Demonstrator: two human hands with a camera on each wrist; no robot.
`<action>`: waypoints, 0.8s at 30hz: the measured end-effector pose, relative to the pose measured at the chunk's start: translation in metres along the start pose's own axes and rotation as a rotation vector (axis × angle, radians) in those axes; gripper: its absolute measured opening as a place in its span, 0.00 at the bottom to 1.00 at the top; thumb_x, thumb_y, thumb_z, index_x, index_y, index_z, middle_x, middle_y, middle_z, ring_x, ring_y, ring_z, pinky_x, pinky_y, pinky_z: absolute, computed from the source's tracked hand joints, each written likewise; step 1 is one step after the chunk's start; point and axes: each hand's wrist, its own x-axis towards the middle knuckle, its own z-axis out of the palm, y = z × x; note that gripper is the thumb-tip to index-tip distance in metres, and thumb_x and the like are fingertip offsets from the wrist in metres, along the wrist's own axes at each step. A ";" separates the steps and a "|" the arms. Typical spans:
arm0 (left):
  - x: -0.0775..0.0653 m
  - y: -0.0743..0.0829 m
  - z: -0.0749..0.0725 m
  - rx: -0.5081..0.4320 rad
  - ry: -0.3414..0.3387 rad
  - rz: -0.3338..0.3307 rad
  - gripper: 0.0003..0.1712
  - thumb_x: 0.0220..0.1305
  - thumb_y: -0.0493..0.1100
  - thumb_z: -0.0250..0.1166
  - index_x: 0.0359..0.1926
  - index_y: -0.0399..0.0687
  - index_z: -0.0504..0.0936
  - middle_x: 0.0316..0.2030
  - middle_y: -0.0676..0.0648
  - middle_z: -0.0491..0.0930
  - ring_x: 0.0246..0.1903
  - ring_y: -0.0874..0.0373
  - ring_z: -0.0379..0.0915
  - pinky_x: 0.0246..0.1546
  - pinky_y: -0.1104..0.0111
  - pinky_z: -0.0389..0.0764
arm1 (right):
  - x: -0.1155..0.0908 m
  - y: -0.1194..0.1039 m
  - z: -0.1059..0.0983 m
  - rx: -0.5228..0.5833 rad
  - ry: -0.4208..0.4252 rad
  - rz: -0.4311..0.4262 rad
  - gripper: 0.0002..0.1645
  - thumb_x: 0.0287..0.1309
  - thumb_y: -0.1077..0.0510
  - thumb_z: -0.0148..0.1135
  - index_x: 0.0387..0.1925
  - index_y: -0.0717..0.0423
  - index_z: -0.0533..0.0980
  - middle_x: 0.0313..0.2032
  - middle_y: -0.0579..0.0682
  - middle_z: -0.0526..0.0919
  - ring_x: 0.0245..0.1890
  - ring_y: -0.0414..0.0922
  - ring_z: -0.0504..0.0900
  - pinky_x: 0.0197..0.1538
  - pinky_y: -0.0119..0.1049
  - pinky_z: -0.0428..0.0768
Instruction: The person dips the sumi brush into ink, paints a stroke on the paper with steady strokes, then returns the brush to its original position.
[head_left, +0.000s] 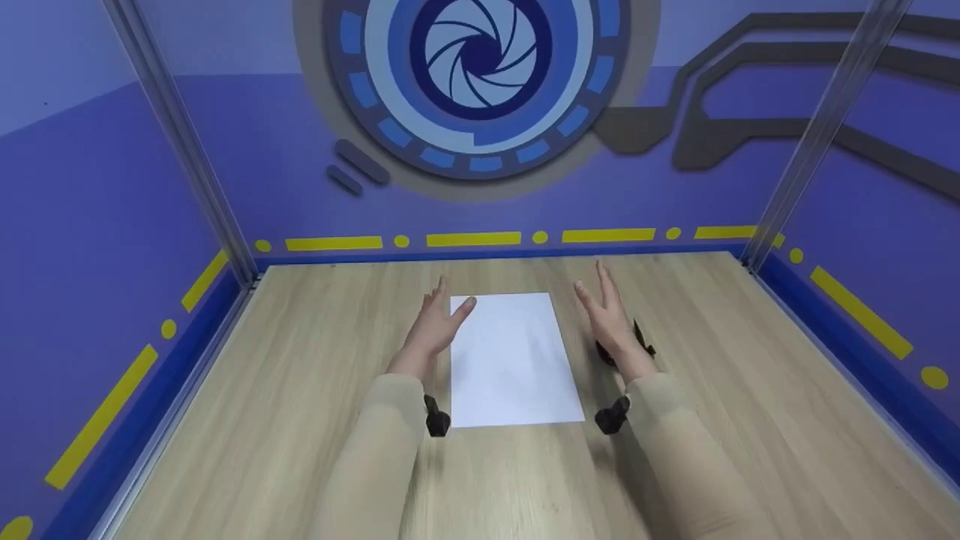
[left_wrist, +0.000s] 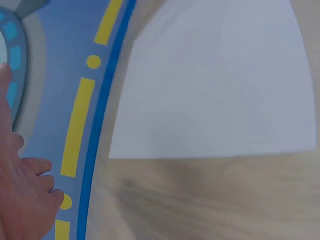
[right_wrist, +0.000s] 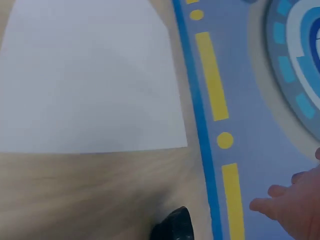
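A blank white sheet of paper lies flat on the wooden table. My left hand is held above the sheet's left edge, thumb apart from the fingers, holding nothing. To the right of the sheet, my right hand is raised with its fingers extended, also without anything in it. Partly hidden behind that hand is a black object with a pointed part; its kind is unclear. The right wrist view shows only a rounded dark bit of the black object.
Blue panels enclose the table, with a back wall and a left wall bearing yellow markings. Metal posts stand at the corners. Small black devices are worn at both wrists.
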 end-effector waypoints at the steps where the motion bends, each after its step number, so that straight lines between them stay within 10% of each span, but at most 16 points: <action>1: -0.003 0.000 0.002 -0.025 -0.001 0.005 0.55 0.69 0.77 0.49 0.84 0.61 0.37 0.84 0.43 0.40 0.84 0.43 0.31 0.81 0.37 0.43 | -0.004 0.001 -0.002 0.028 0.009 -0.005 0.47 0.77 0.35 0.45 0.83 0.39 0.35 0.84 0.52 0.34 0.84 0.58 0.37 0.82 0.67 0.42; 17: -0.050 -0.009 0.032 -0.216 -0.086 0.166 0.48 0.69 0.73 0.56 0.78 0.49 0.63 0.77 0.42 0.64 0.79 0.42 0.56 0.79 0.46 0.60 | -0.066 0.011 -0.037 0.368 0.081 -0.057 0.37 0.83 0.47 0.35 0.83 0.54 0.42 0.82 0.58 0.48 0.81 0.58 0.53 0.83 0.60 0.48; 24: -0.059 -0.024 0.044 -0.259 -0.168 0.170 0.39 0.70 0.57 0.66 0.74 0.43 0.69 0.70 0.40 0.75 0.74 0.43 0.67 0.77 0.52 0.67 | -0.078 0.018 -0.053 0.330 0.041 -0.062 0.35 0.83 0.46 0.33 0.82 0.55 0.48 0.80 0.59 0.56 0.70 0.33 0.69 0.75 0.35 0.68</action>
